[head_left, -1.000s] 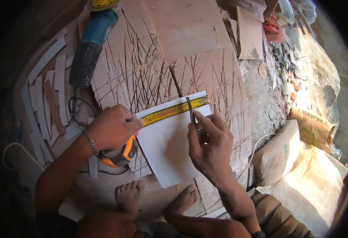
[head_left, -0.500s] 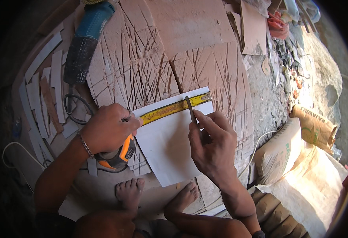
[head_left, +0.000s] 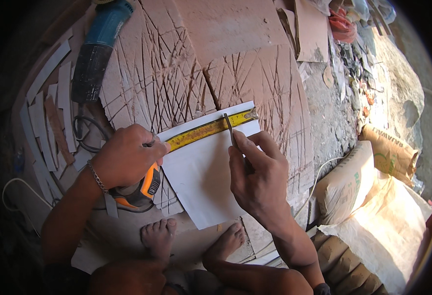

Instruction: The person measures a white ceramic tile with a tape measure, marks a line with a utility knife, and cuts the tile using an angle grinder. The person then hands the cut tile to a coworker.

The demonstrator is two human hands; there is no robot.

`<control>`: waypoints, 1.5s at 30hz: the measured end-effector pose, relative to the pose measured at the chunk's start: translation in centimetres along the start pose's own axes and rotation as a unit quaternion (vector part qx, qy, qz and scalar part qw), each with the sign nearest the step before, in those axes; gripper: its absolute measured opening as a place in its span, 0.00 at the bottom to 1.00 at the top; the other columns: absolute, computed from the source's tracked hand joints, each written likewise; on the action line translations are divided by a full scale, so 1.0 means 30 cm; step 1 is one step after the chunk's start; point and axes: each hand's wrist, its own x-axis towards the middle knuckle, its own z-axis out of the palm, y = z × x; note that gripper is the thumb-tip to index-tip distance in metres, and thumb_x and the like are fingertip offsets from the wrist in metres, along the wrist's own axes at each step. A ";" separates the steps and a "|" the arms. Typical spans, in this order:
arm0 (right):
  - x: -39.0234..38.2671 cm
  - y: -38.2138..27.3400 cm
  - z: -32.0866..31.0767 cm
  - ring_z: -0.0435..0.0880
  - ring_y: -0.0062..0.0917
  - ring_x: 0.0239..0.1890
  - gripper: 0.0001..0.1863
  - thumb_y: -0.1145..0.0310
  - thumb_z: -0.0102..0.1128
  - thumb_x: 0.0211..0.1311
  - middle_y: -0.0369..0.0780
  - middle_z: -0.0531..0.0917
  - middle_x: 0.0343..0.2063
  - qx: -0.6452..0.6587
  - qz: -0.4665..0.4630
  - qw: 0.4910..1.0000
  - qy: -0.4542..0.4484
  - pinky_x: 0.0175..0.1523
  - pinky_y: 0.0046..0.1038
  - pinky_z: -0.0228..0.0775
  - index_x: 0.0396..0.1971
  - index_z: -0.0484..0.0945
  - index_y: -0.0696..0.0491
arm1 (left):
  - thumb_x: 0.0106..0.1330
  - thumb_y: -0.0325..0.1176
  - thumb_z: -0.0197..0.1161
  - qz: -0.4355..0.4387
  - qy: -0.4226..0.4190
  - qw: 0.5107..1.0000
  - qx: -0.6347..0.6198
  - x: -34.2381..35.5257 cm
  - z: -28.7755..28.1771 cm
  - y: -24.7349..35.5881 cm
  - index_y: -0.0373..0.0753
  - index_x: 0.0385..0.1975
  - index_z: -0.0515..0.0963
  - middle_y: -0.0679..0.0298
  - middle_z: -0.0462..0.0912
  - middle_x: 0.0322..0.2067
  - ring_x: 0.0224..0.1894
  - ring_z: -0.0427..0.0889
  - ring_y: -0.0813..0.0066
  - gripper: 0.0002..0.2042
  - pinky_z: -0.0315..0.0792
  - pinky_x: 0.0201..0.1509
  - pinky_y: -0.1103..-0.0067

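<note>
My left hand [head_left: 125, 155] is closed on a tape measure, fingers pinching its yellow blade [head_left: 196, 135]. The tape's orange and black case [head_left: 147, 189] shows below that hand. The blade lies across the upper part of a flat white panel [head_left: 203, 182], its metal end hook by the panel's right edge. My right hand [head_left: 260, 177] grips a thin dark marking stick [head_left: 230, 129] between thumb and fingers. The stick crosses the blade near its hook end, with its tip at the blade's upper edge. Whether the tip touches the panel, I cannot tell.
The panel rests on a dusty board [head_left: 260, 73] scored with many cuts. A teal and black power tool [head_left: 98, 54] with a cord lies at upper left, beside several pale strips [head_left: 64, 93]. Sacks [head_left: 346, 182] stand at the right. My bare feet [head_left: 159, 236] are at the near side.
The whole scene has shifted slightly up and left in the picture. Both hands, the tape and the stick keep nearly the same places on the panel.
</note>
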 end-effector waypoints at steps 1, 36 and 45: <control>0.000 0.002 0.000 0.82 0.24 0.21 0.13 0.81 0.66 0.63 0.43 0.81 0.31 -0.004 -0.005 1.000 -0.001 0.27 0.27 0.71 0.48 0.86 0.63 | 0.72 0.43 0.62 -0.023 -0.007 1.000 0.001 0.003 -0.003 0.006 0.34 0.24 0.85 0.59 0.83 0.23 0.26 0.81 0.74 0.19 0.77 0.37 0.76; -0.009 0.009 0.004 0.82 0.41 0.24 0.14 0.82 0.63 0.63 0.50 0.79 0.33 0.019 0.007 1.000 -0.018 0.30 0.37 0.72 0.48 0.83 0.65 | 0.73 0.40 0.62 -0.112 -0.001 0.992 -0.053 0.005 0.007 0.031 0.31 0.22 0.83 0.61 0.81 0.20 0.23 0.79 0.78 0.20 0.75 0.33 0.77; -0.009 0.012 0.017 0.82 0.41 0.24 0.12 0.82 0.63 0.64 0.50 0.79 0.32 0.032 0.010 0.999 -0.004 0.29 0.38 0.71 0.46 0.83 0.65 | 0.73 0.39 0.62 -0.101 0.016 0.993 -0.061 -0.002 0.014 0.042 0.31 0.21 0.82 0.62 0.78 0.19 0.23 0.78 0.78 0.19 0.74 0.33 0.76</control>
